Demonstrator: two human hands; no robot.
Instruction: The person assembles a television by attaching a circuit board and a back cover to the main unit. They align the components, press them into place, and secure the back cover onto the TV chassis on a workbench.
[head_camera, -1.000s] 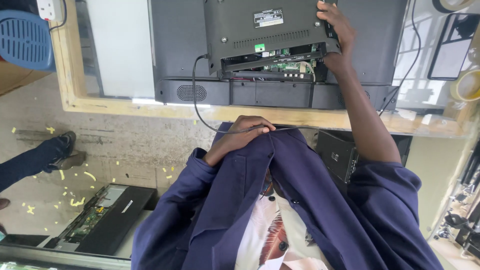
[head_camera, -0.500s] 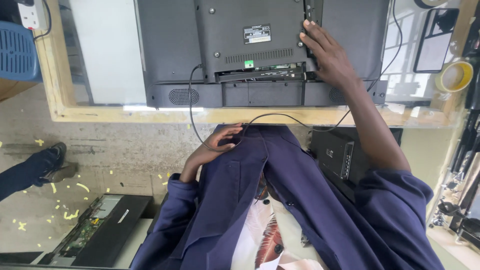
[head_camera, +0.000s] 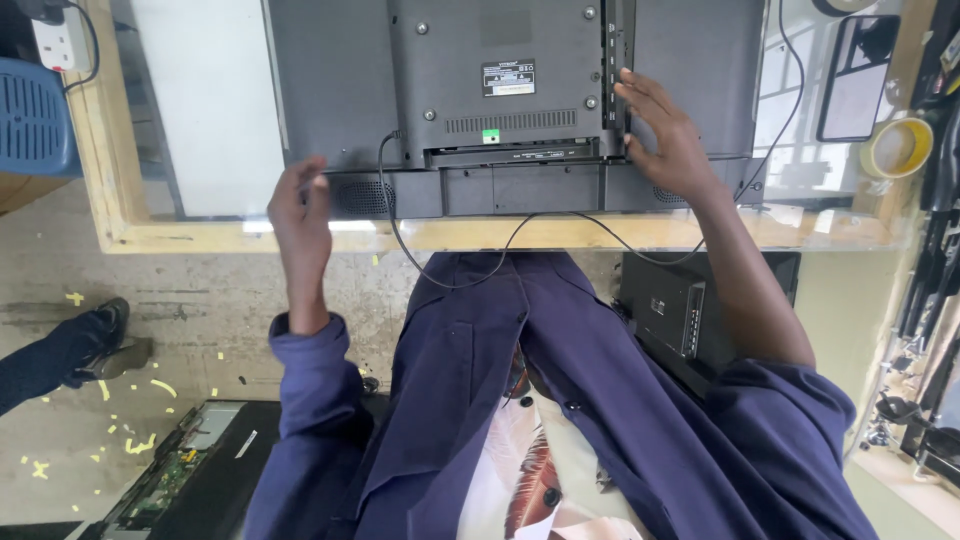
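Observation:
A flat-screen television (head_camera: 520, 60) lies face down on a glass-topped wooden table (head_camera: 110, 170), its dark back panel up. My right hand (head_camera: 665, 135) rests open on the right edge of the raised centre cover, fingers spread. My left hand (head_camera: 298, 205) is raised at the set's lower left corner, fingers loosely curled, holding nothing that I can see. A black cable (head_camera: 440, 270) runs from the back panel over the table edge toward my blue jacket.
Another dark set (head_camera: 690, 310) leans under the table at right. An opened television (head_camera: 190, 470) lies on the floor at lower left. Another person's leg and shoe (head_camera: 75, 350) are at left. A tape roll (head_camera: 897, 148) and phone (head_camera: 858, 75) sit at right.
My left hand has risen from my jacket to the television's lower left corner. My right hand slid down the cover's right edge. The view shifted, bringing the set closer.

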